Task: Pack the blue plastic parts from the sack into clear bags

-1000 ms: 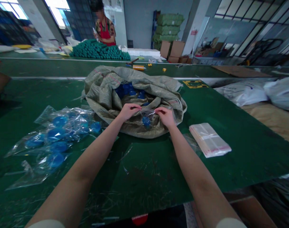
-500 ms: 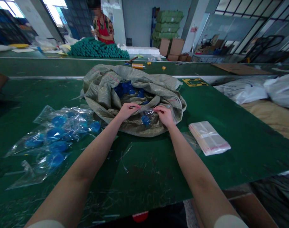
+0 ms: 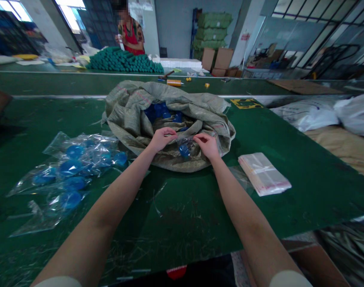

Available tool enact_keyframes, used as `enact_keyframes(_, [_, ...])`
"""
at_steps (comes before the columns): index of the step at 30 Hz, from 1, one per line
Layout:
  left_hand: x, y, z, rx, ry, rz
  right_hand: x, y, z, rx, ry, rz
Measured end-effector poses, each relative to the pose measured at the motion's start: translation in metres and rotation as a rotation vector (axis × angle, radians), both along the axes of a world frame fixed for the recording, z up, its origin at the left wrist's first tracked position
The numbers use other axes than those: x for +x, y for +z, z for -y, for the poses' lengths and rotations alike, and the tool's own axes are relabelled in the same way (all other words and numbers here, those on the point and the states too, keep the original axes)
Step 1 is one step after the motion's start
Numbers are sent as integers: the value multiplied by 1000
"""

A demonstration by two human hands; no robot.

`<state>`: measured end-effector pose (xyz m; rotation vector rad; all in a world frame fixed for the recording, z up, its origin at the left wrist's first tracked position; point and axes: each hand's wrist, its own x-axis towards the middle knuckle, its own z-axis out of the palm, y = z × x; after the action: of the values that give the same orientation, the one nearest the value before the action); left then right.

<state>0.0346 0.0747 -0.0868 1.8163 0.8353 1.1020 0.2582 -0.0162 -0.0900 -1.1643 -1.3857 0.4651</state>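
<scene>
Between my two hands hangs a clear plastic bag with a blue round item (image 3: 184, 150) inside, in front of the woven sack (image 3: 130, 115). My left hand (image 3: 163, 138) pinches the bag's left top corner, and my right hand (image 3: 207, 144) pinches the right one. Inside the open sack lie several loose blue items (image 3: 160, 111). To the left, several bagged blue items (image 3: 70, 167) are heaped on the green table (image 3: 182, 215). A stack of flat clear bags (image 3: 264, 174) rests on the right, beside my right forearm.
Across the table's far part lie an orange roll (image 3: 174, 83) and a yellow-black marking (image 3: 246, 103). Behind it, a person in a red apron (image 3: 132, 40) stands by a pile of green rolls (image 3: 123, 60). White sacks (image 3: 307, 113) are at the right.
My hands and the bag between them have hardly moved; the fingers have shifted slightly at the bag's edge. The person at the back has moved their hands a little.
</scene>
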Motion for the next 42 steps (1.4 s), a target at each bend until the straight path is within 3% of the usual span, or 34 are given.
enact_keyframes(6, [0,1,-1,-64,67,-2,1,-4,-5,-42,21,-163])
enact_keyframes(8, [1,7,2,33,105,-97,0,-3,-5,-47,10,-146])
enact_keyframes(11, [11,25,14,330,153,-358,-2,0,-4,-30,1,-89])
enact_keyframes(14, [30,45,27,560,66,-665,-2,4,-2,-1,12,3])
enact_keyframes(17, [48,60,32,626,-58,-888,-2,8,0,18,10,79])
enact_keyframes(19, [54,64,31,618,-72,-957,-2,9,1,11,2,99])
enact_keyframes(32, [24,46,7,507,33,-797,8,7,1,-37,41,52])
enact_keyframes(37, [17,38,1,440,-56,-632,6,11,3,-32,85,0])
enact_keyframes(42, [13,40,0,432,-63,-592,8,12,7,-57,103,-15])
